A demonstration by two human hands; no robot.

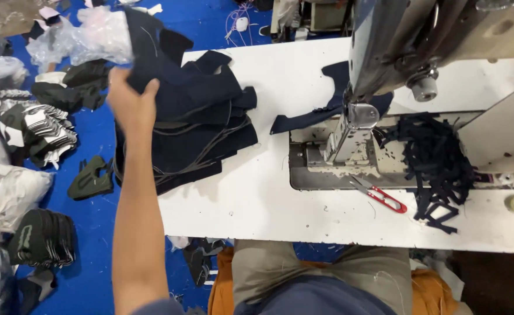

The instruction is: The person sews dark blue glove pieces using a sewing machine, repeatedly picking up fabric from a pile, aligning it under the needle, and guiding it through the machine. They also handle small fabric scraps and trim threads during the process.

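Dark navy fabric pieces (pixel 201 125) lie stacked at the worktop's (pixel 257 198) left edge, partly overhanging it, within arm's reach of the sewing machine (pixel 385 58). The left hand (pixel 130 96) is clenched on the topmost piece, lifting it off the stack. No right hand shows. Red-handled snips (pixel 382 195) rest near the machine base, beside dark trimmings (pixel 438 169).

Bare white table (pixel 257 198) lies open between the stack of dark fabric pieces (pixel 193 122) at its left end and the sewing machine (pixel 385 70). The machine head blocks the upper right. Red-handled snips (pixel 382 197) and a heap of dark trimmings (pixel 438 169) crowd the right. The left hand (pixel 130 96) grips the stack's top piece.
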